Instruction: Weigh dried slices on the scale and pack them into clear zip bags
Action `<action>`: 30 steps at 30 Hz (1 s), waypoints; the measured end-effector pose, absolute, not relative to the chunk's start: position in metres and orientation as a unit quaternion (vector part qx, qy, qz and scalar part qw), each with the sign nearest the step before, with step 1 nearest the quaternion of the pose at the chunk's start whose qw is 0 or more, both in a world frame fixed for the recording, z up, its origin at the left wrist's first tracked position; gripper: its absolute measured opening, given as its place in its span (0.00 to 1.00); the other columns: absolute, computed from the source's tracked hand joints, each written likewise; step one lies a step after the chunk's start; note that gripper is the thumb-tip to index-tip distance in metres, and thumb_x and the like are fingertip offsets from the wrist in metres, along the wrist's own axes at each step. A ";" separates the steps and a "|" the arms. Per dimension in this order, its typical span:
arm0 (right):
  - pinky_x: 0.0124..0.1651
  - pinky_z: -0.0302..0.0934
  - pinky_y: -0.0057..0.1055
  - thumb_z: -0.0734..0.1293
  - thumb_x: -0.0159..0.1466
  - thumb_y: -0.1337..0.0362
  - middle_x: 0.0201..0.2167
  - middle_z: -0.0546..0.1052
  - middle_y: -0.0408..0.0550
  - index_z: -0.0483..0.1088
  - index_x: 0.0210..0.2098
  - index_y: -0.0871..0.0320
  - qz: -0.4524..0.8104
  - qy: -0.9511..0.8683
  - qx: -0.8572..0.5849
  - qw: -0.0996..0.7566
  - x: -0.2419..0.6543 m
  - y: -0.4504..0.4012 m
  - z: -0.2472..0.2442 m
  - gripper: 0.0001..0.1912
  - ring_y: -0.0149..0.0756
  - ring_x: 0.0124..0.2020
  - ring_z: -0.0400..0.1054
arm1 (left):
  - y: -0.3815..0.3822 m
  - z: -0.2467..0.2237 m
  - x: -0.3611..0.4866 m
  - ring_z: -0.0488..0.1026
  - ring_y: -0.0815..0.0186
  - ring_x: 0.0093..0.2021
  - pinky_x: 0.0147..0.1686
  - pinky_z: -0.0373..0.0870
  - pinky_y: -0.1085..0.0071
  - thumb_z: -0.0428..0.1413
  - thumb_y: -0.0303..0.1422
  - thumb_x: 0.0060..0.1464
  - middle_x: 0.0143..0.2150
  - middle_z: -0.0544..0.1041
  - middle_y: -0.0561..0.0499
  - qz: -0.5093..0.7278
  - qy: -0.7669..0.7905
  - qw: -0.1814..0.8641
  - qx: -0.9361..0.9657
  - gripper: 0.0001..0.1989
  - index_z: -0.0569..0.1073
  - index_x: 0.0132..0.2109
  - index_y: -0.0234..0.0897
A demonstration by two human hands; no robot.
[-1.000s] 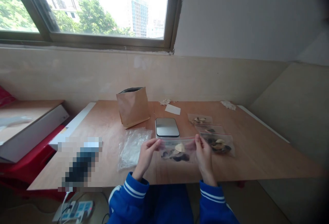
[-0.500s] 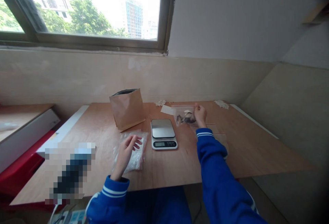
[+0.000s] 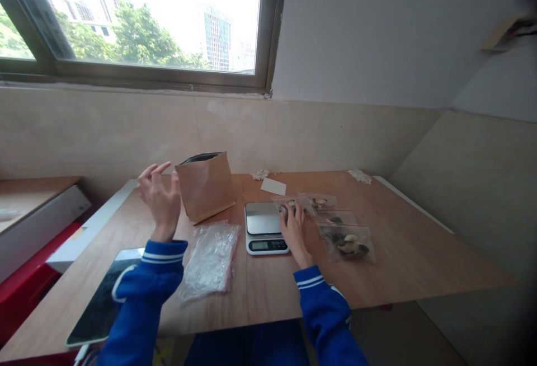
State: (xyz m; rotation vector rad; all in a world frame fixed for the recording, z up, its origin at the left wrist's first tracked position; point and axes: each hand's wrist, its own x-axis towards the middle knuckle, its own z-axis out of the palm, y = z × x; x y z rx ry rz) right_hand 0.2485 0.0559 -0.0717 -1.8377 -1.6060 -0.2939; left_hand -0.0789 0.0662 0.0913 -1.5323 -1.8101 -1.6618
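Daylight enters through a metal-framed window [image 3: 168, 69] at far left, overlooking green trees [image 3: 140, 36] and a high-rise [image 3: 217, 38]. A pale upper wall [image 3: 361, 36] tops a beige lower wall [image 3: 314, 136] behind a wood-topped desk [image 3: 411, 248]; a second table [image 3: 33, 195] stands left.

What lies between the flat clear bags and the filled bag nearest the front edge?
In the head view, the scale and right hand lie between the flat clear bags and that filled bag.

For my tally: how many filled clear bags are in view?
4: one bag under the right hand, a back bag right of it, then a middle bag and a front bag. Others may be hidden.
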 end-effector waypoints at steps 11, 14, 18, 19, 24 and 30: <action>0.58 0.55 0.40 0.60 0.66 0.59 0.58 0.67 0.56 0.67 0.55 0.57 -0.073 -0.657 -0.707 0.251 0.286 0.073 -0.082 0.20 0.46 0.58 0.60 | 0.114 0.093 -0.081 0.70 0.53 0.48 0.50 0.61 0.55 0.45 0.42 0.62 0.45 0.77 0.43 -0.434 -0.663 0.060 -0.607 0.17 0.75 0.42 0.38; 0.59 0.54 0.41 0.59 0.67 0.59 0.59 0.66 0.56 0.67 0.56 0.57 -0.070 -0.651 -0.710 0.259 0.286 0.074 -0.083 0.20 0.46 0.60 0.58 | 0.105 0.094 -0.077 0.73 0.56 0.45 0.46 0.64 0.63 0.45 0.43 0.62 0.46 0.77 0.43 -0.465 -0.638 0.052 -0.611 0.20 0.76 0.37 0.37; 0.60 0.53 0.48 0.58 0.67 0.61 0.60 0.64 0.60 0.67 0.55 0.60 -0.034 -0.634 -0.704 0.317 0.269 0.064 -0.051 0.20 0.51 0.62 0.56 | 0.086 0.102 -0.071 0.74 0.62 0.40 0.39 0.67 0.69 0.49 0.41 0.59 0.48 0.77 0.47 -0.491 -0.609 0.004 -0.623 0.14 0.74 0.45 0.39; 0.61 0.53 0.50 0.57 0.67 0.62 0.61 0.63 0.61 0.67 0.55 0.61 -0.033 -0.633 -0.686 0.356 0.258 0.056 -0.035 0.20 0.51 0.62 0.55 | 0.079 0.105 -0.070 0.75 0.63 0.39 0.38 0.67 0.69 0.52 0.40 0.57 0.48 0.77 0.48 -0.491 -0.612 -0.006 -0.621 0.15 0.72 0.49 0.41; 0.61 0.58 0.42 0.53 0.70 0.66 0.55 0.70 0.51 0.65 0.57 0.53 0.036 -0.780 -0.420 0.463 0.167 -0.006 0.050 0.19 0.39 0.59 0.61 | 0.037 0.109 -0.069 0.76 0.64 0.31 0.30 0.66 0.71 0.54 0.39 0.53 0.39 0.81 0.53 -0.387 -0.630 -0.073 -0.669 0.13 0.74 0.46 0.45; 0.58 0.62 0.44 0.53 0.70 0.67 0.49 0.75 0.58 0.68 0.53 0.61 -0.005 -0.848 -0.419 0.324 0.101 -0.034 0.057 0.18 0.45 0.55 0.66 | 0.002 0.082 -0.066 0.75 0.64 0.26 0.27 0.66 0.72 0.55 0.42 0.52 0.26 0.79 0.53 -0.411 -0.600 -0.093 -0.680 0.10 0.76 0.34 0.43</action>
